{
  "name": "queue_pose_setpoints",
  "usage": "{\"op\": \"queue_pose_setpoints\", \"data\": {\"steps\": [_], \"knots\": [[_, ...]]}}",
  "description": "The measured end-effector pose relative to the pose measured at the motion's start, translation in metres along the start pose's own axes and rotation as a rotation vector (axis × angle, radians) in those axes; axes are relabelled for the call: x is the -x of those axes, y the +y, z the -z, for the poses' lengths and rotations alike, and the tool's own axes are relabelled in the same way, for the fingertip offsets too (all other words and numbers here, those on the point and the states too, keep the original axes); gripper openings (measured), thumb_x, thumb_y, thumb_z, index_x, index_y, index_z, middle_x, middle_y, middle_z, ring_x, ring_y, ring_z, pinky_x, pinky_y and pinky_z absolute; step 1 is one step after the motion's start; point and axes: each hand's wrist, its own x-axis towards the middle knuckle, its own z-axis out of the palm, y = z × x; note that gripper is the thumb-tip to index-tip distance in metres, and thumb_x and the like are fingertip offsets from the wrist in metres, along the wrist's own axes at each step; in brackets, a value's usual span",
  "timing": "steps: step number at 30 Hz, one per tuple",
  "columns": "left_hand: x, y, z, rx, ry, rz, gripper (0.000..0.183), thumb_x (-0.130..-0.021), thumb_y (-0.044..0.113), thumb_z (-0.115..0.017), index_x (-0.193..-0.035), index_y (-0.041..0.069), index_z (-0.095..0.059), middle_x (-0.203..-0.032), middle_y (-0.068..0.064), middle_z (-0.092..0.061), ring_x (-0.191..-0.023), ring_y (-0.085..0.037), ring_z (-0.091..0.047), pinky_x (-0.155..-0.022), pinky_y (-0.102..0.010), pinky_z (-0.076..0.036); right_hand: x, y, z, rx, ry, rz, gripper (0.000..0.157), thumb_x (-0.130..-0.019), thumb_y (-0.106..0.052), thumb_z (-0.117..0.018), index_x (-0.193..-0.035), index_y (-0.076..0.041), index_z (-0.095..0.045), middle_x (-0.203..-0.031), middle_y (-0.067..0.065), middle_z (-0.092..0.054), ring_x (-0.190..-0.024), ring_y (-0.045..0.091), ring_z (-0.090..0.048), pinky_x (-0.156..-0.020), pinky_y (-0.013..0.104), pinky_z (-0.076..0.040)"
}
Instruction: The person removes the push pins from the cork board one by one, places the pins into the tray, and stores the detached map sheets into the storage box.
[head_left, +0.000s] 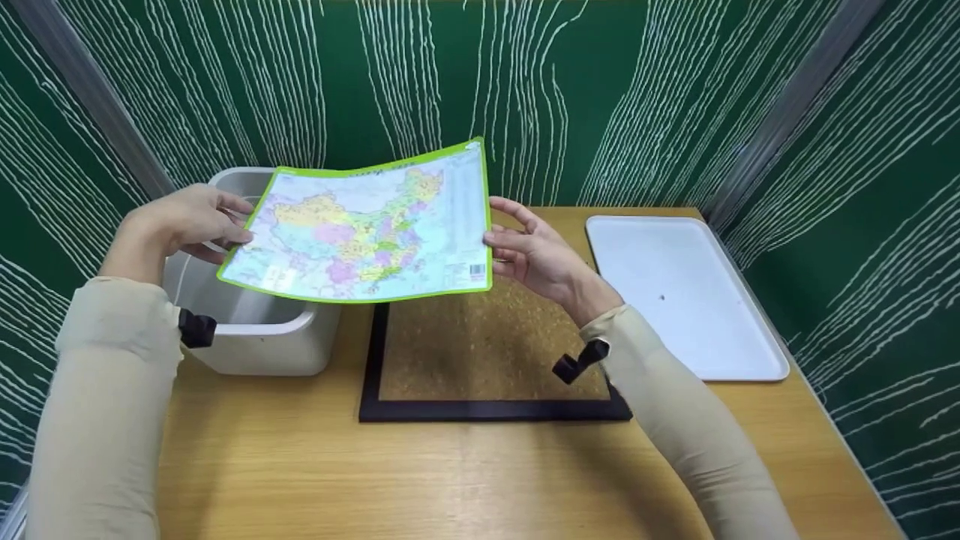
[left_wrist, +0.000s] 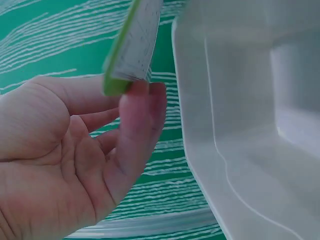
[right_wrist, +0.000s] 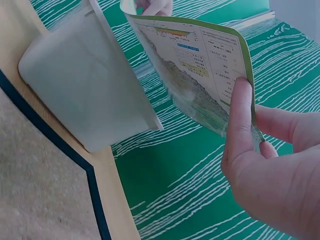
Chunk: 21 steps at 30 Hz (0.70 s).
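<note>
A flexible printed map sheet (head_left: 345,232) with a bright green border hangs in the air, bowed between both hands. My left hand (head_left: 187,223) pinches its left edge; in the left wrist view, thumb and fingers of that hand (left_wrist: 85,135) close on the green rim. On the opposite edge, my right hand (head_left: 544,255) pinches between thumb and fingers. From the right wrist, the map's underside (right_wrist: 200,65) shows more print and a relief picture. Below the sheet lies a cork board (head_left: 487,352) in a black frame, its far part hidden.
A grey-white plastic bin (head_left: 300,349) stands at the left, partly behind the map. A white tray (head_left: 682,292) lies at the right of the wooden table (head_left: 315,465). Green walls with white wavy lines (head_left: 600,97) close in the back and sides.
</note>
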Motion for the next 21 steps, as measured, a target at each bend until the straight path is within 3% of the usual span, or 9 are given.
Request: {"op": "queue_pose_setpoints", "data": {"steps": [7, 14, 21], "knots": [[-0.006, -0.006, -0.001, -0.059, -0.011, 0.043, 0.06, -0.101, 0.015, -0.061, -0.151, -0.007, -0.037, -0.124, -0.025, -0.053, -0.102, -0.033, -0.058, -0.085, -0.042, -0.058, -0.013, 0.014, -0.005, -0.016, 0.02, -0.014, 0.057, -0.096, 0.005, -0.063, -0.146, -0.017, -0.046, -0.12, 0.019, -0.066, -0.087, 0.027, -0.069, -0.076, 0.037, -0.061], [-0.006, -0.014, 0.005, -0.055, -0.031, 0.103, 0.064, -0.101, 0.017, -0.06, -0.152, -0.008, -0.031, -0.134, -0.029, -0.042, -0.114, -0.043, -0.049, -0.09, -0.046, -0.055, -0.025, 0.025, -0.012, -0.019, 0.017, -0.028, 0.055, -0.096, 0.007, -0.062, -0.143, -0.017, -0.047, -0.12, 0.02, -0.067, -0.089, 0.028, -0.07, -0.076, 0.039, -0.061], [-0.008, -0.021, 0.01, -0.047, 0.025, 0.102, 0.049, -0.101, 0.019, -0.059, -0.138, -0.012, -0.049, -0.127, -0.029, -0.049, -0.11, -0.041, -0.052, -0.088, -0.046, -0.056, -0.03, 0.029, -0.022, 0.002, 0.035, -0.009, 0.053, -0.096, 0.007, -0.062, -0.142, -0.017, -0.05, -0.118, 0.02, -0.067, -0.087, 0.027, -0.07, -0.075, 0.038, -0.061]]}}
